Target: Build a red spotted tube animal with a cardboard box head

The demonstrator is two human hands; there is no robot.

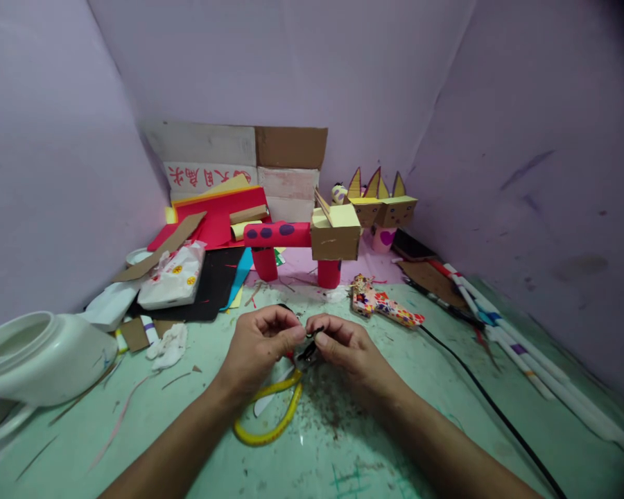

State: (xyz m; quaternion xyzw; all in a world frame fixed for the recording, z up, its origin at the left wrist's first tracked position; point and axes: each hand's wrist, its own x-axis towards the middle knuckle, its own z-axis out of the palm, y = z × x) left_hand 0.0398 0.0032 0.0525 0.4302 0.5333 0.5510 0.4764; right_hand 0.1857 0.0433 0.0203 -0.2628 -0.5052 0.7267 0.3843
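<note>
Both hands on dk pc; wht jug open-mouthed.

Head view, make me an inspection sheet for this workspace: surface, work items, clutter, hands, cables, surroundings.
Surface: green tabletop, dark debris scattered.
Work items: small dark piece, unidentifiable; yellow loop handle, its tool partly hidden.
Clutter: white pitcher and white packet left; patterned tool and white rods right.
Hands: right hand pinches the small dark piece; left hand beside it, grip unclear.
Cables: black cord from the patterned tool toward the near right.
Surroundings: purple walls; red-and-cardboard figure standing behind.
</note>
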